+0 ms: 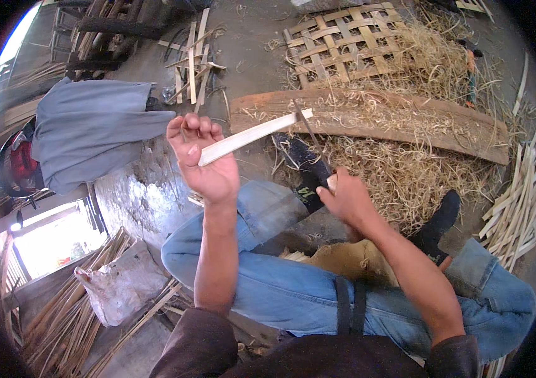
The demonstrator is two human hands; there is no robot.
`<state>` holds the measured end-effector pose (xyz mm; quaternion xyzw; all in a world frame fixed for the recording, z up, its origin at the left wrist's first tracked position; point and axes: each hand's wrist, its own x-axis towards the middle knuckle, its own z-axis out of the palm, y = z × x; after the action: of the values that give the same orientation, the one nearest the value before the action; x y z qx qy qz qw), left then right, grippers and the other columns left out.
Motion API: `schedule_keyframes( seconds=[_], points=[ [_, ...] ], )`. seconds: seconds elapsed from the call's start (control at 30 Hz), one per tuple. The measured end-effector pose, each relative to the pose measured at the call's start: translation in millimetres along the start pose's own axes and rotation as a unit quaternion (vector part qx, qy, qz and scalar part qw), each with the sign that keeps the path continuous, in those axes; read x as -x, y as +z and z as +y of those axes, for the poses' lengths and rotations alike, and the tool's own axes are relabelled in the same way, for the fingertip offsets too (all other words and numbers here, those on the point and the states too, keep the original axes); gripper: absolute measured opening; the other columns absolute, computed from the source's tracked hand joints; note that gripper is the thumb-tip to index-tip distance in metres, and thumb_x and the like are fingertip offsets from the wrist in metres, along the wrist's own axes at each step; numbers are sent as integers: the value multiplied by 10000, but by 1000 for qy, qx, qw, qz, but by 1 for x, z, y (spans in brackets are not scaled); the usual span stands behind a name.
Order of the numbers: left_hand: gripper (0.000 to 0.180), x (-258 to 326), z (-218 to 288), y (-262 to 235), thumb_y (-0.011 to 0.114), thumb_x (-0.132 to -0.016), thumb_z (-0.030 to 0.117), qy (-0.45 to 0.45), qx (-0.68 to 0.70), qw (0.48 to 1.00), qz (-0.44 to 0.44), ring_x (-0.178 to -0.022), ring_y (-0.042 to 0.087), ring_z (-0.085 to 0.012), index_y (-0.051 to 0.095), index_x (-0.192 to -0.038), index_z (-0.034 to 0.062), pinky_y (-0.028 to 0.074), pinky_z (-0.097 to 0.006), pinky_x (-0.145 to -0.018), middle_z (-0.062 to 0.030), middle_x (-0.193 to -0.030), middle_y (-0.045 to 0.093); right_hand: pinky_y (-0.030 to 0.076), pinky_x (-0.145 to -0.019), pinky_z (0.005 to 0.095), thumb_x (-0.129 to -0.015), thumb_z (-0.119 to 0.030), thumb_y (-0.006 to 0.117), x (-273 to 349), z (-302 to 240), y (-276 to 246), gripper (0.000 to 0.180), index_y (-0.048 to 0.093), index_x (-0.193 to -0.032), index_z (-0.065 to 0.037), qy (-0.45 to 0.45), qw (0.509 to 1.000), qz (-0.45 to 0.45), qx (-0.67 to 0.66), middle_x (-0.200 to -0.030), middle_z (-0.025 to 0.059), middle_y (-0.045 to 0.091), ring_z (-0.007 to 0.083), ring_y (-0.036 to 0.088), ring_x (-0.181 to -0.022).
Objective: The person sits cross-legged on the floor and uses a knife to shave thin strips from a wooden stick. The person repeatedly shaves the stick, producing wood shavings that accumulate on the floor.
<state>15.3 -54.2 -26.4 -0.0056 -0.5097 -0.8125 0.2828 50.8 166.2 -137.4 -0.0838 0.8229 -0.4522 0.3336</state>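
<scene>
A pale, flat strip, apparently bamboo (252,135), slants up and right from my left hand (208,160). That hand is palm up with half-curled fingers, and the strip's near end rests in it beside the thumb. My right hand (349,201) is closed round the handle of a knife (313,135). Its narrow dark blade points up and away, meeting or crossing the strip near its far end; whether they touch I cannot tell. Beyond the blade lies a curved wooden plank (368,116) sprinkled with curly shavings.
Heaps of shavings (400,179) lie around my dark-socked feet. A loosely woven panel (343,44) is behind the plank. Split strips (516,201) are piled at the right, with longer ones (60,315) at the lower left beside a whitish sack (123,280). Grey cloth (91,132) hangs at the left.
</scene>
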Motion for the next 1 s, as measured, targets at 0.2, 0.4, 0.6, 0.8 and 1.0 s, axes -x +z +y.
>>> schedule_keyframes(
  seconds=[0.2,0.4,0.6,0.8,1.0],
  points=[
    [528,2,-1,-12,577,-748,94,38,-64,993,94,-1158,476,-192,425,-1254,119,382,-332,-1023,-46,-1222,489,530,-714,482,-841,-256,692,39,-88,-4,485,499,-1127,85,-106,985,-78,-111,-805,301,641,455,654,-795],
    [515,5,-3,7,520,-777,97,30,-135,972,192,-1235,412,-182,383,-1272,124,356,-359,-1064,-35,-1297,428,522,-679,520,-863,-233,644,32,-92,7,403,490,-1074,73,-141,979,-51,-138,-749,302,624,473,641,-746],
    [495,3,-2,0,505,-807,116,18,-162,966,199,-1254,381,-157,377,-1284,158,322,-344,-1042,-2,-1301,424,522,-684,535,-850,-206,625,19,-76,5,358,492,-1026,77,-154,979,-63,-119,-747,305,625,482,633,-739],
    [451,0,-5,12,506,-818,137,4,-114,970,213,-1106,459,-156,397,-1255,122,372,-306,-946,-59,-1209,464,517,-724,537,-841,-186,611,-7,-38,14,343,489,-993,96,-121,985,-49,-116,-767,313,630,481,634,-769],
    [343,-5,-2,3,445,-805,124,-28,-63,989,128,-517,295,-66,468,-1146,95,295,-257,-586,44,-603,304,515,-726,514,-860,-179,577,-37,-10,15,290,489,-938,86,-69,993,-43,-81,-764,304,630,470,637,-777]
  ],
)
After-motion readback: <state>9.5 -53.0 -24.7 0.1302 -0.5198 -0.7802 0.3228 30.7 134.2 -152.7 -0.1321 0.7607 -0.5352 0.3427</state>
